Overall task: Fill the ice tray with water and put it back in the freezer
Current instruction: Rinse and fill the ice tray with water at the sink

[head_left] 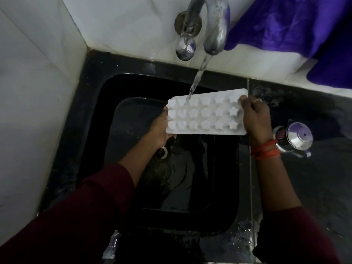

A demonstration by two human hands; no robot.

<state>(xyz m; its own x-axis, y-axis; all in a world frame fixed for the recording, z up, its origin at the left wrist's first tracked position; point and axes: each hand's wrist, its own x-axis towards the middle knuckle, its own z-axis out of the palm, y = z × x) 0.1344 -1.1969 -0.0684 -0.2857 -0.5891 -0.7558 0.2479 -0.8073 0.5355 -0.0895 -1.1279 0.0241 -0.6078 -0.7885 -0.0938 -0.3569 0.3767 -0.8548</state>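
I held the ice tray [205, 116] under the tap [215, 25] above the sink [99, 119], left hand [160, 130] and right hand [255, 119] gripping its short ends, since it seemed light, bendy and slippery when wet.

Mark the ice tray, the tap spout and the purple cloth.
ice tray [206, 114], head view, middle row of moulds
tap spout [217, 31], head view, its downward bend
purple cloth [285, 21], head view, its broad upper part
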